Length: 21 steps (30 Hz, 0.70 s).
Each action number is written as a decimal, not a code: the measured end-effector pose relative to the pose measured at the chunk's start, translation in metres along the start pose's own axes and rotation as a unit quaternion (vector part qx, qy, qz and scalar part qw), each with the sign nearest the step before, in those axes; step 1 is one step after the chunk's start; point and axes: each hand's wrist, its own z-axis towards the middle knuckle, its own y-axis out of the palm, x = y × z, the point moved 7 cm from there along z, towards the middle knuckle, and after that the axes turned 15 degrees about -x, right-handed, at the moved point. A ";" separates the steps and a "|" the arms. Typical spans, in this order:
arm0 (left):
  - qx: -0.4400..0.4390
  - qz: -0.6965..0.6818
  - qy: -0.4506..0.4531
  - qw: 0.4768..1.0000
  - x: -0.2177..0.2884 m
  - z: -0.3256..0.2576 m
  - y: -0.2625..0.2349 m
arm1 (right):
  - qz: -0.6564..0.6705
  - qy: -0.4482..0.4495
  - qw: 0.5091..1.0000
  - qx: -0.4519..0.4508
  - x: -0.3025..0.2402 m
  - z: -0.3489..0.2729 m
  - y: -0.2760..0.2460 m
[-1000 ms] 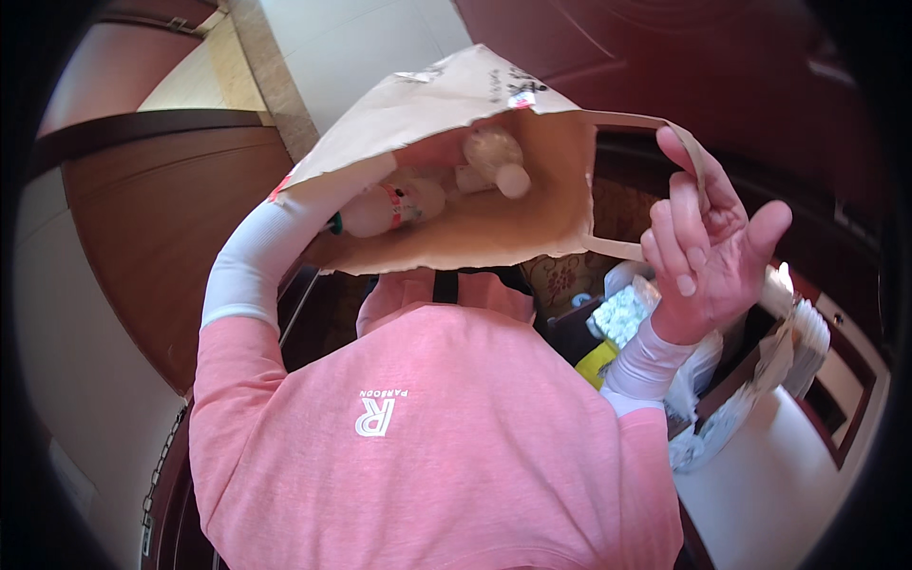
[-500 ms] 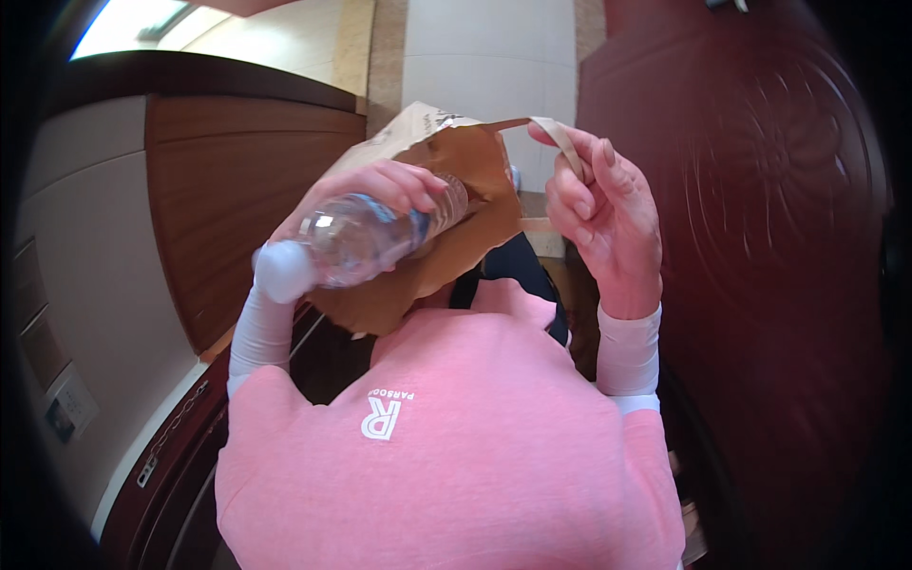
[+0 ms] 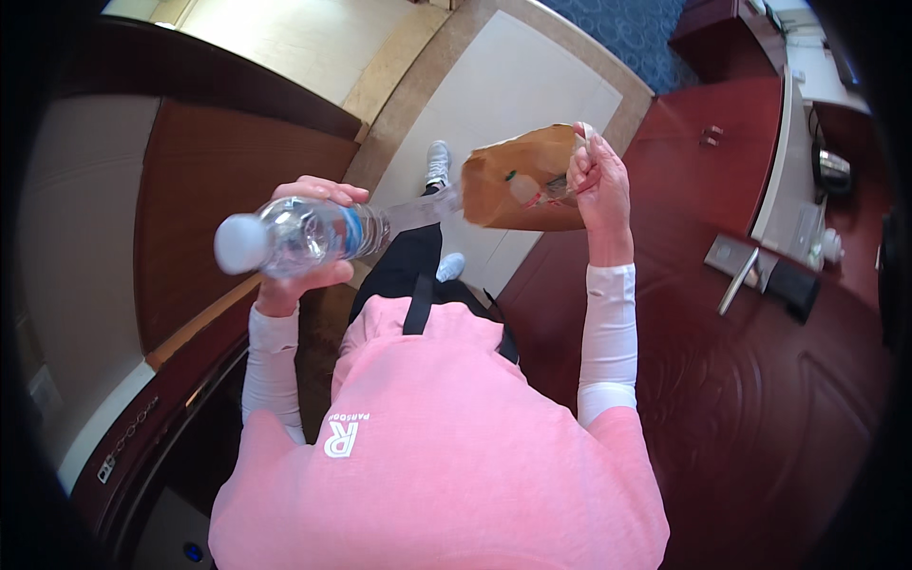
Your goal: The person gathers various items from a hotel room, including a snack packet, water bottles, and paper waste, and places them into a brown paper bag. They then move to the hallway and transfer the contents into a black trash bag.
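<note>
My left hand [image 3: 318,191] is wrapped round a clear plastic bottle [image 3: 306,231] with a white cap and a blue label. The bottle is tilted, its cap toward the lower left. On the right, my right hand [image 3: 600,186] grips a brown paper bag [image 3: 532,214] at its upper edge, by the handle. The bag's mouth faces me, and inside show a roundish pale thing with green and red parts [image 3: 524,190], too small to name. Between bottle and bag lies a blurred translucent strip [image 3: 418,211] that I cannot make out.
A dark red door [image 3: 608,323] with a metal lever handle [image 3: 739,280] stands at the right. Behind it are a red cabinet [image 3: 693,142] and a counter. A brown wooden panel [image 3: 209,218] is at the left. Pale floor tiles [image 3: 513,85] lead to blue carpet [image 3: 617,33].
The bottle in my left hand has come away from the bag, down and left. My right hand and the bag have shifted, the bag now farther right. The view has turned, showing the counter.
</note>
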 end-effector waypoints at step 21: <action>0.283 0.200 -0.137 0.928 -0.088 0.358 -0.112 | -0.484 0.046 0.867 -0.110 -0.126 0.469 -0.044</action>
